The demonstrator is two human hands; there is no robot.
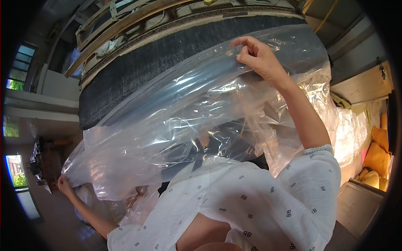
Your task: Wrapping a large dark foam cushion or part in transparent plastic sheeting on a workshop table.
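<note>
A wide sheet of transparent plastic film (167,113) spreads across the dark work surface (138,79) and drapes down toward my body. It is wrinkled and shiny, and its near part hangs in front of my lap. My left hand (63,184) is far out at the left, its fingers closed on the sheet's left corner. Over the upper right part of the film, my right hand (259,58) has its thumb and fingers curled together at the film's far edge, with the index finger reaching to the left. Some of its fingertips are hard to make out.
Wooden rails (125,31) run along the far side of the surface. More crumpled film (347,129) hangs at the right, beside a wooden panel (364,83) and orange cushion-like bundles (377,150). Dark equipment (44,165) stands at the far left near the windows.
</note>
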